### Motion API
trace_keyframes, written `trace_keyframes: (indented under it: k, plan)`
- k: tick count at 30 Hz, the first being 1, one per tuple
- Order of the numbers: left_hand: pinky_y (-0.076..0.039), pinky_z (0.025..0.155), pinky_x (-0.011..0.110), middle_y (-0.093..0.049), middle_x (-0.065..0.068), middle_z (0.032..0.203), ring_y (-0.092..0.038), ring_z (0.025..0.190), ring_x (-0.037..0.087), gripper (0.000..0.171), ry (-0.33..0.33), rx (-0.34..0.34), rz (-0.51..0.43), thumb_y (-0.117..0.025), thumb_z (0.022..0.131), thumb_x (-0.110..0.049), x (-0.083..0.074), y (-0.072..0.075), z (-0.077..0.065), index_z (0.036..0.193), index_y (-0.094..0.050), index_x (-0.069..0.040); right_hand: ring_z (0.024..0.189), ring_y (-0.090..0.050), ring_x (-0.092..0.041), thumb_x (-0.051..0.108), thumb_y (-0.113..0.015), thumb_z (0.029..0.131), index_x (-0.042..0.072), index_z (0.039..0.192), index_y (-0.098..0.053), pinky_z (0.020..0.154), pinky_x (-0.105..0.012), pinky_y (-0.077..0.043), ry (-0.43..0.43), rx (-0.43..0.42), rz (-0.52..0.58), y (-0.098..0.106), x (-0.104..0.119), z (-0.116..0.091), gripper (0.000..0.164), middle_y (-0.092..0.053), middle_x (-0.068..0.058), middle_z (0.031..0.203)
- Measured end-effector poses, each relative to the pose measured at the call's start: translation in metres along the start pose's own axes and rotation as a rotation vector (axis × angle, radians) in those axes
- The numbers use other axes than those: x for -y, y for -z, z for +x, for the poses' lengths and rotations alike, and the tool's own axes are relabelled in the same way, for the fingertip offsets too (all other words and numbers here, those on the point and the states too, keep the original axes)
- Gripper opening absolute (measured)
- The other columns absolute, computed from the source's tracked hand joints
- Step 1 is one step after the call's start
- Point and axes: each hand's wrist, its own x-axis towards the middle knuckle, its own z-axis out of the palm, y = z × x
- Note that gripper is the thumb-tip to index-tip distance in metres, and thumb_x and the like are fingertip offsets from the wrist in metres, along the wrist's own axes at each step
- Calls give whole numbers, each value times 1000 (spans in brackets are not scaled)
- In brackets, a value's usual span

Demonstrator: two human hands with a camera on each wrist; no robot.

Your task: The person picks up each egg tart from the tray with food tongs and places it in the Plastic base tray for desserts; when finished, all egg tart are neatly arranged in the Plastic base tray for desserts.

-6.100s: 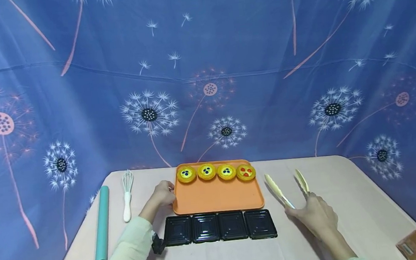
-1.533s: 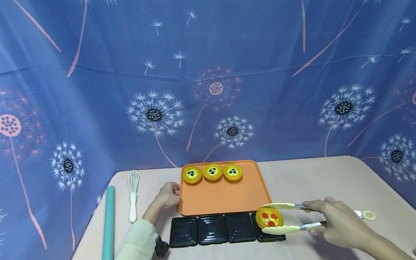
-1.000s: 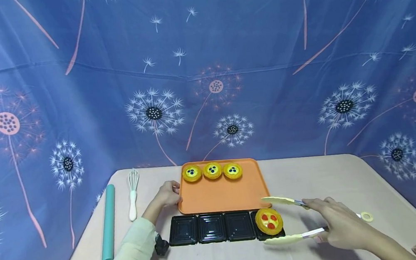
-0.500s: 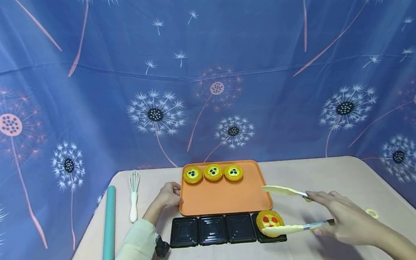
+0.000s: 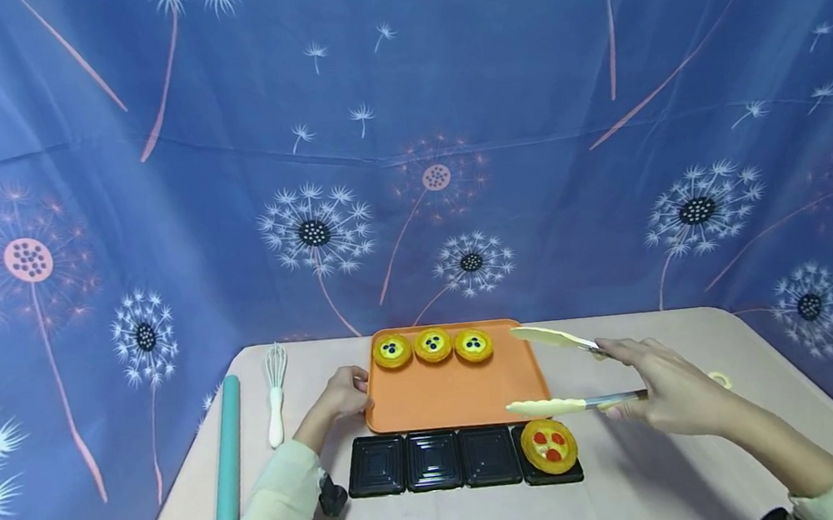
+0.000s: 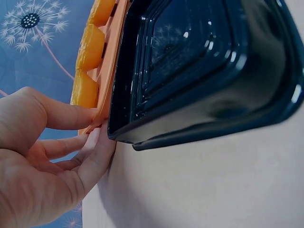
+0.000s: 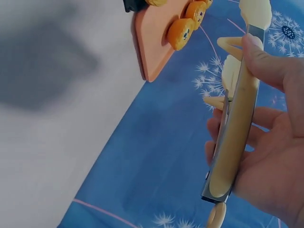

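Note:
My left hand (image 5: 344, 392) pinches the left rim of the orange tray (image 5: 452, 397); in the left wrist view the thumb lies over the rim and fingers lie under it. Along the tray's back edge sit three egg tarts (image 5: 433, 345) with dark blue dots. My right hand (image 5: 673, 390) grips cream-tipped tongs (image 7: 235, 137), whose arms are spread with nothing between the tips. They hover above the tray's right side. Below them a tart with red pieces (image 5: 549, 446) rests in the rightmost black square container (image 5: 575, 474).
Several black containers (image 5: 433, 461) stand in a row along the tray's front edge. To the left lie a whisk (image 5: 275, 395) and a teal rolled cylinder (image 5: 228, 458). A patterned blue cloth (image 5: 408, 169) rises behind the table. A jar is cut off at the right edge.
The red-topped tart went from the tray into the rightmost container. The tongs spread and released it, then rose and moved back over the tray. My left hand stayed at the tray rim.

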Motion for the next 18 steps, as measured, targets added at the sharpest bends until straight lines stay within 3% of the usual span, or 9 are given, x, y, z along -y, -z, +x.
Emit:
trace_keyframes:
  k: [3, 9, 15, 18]
  plan:
    - [-53, 53, 28, -56, 12, 89, -55, 75, 20, 48, -9, -13, 6, -63, 67, 11, 2, -2, 0, 114, -53, 9, 100, -56, -30, 39, -81, 68, -3, 133, -48, 80, -52, -45, 11, 24, 27, 0, -4, 22, 84, -61, -15, 120]
    - [-52, 54, 28, -57, 13, 90, -56, 73, 21, 48, -34, -16, 17, -64, 67, 10, 1, -3, -3, 114, -53, 10, 99, -53, -32, 36, -81, 70, -6, 134, -46, 78, -49, -44, -9, 85, 32, -7, -10, 61, 84, -59, -18, 122]
    - [-52, 54, 28, -57, 13, 89, -55, 73, 20, 46, -29, -24, 20, -64, 67, 11, -1, -2, -3, 112, -54, 9, 106, -50, -39, 32, -80, 71, -7, 137, -42, 82, -57, -43, -71, 164, 17, -18, -15, 88, 85, -53, -24, 130]
    - [-52, 55, 27, -57, 14, 90, -55, 74, 20, 47, -24, -21, 12, -64, 68, 11, -2, -2, -3, 113, -53, 9, 106, -50, -39, 31, -80, 71, -8, 136, -42, 81, -55, -43, -85, 177, 17, -27, -20, 98, 85, -56, -22, 127]
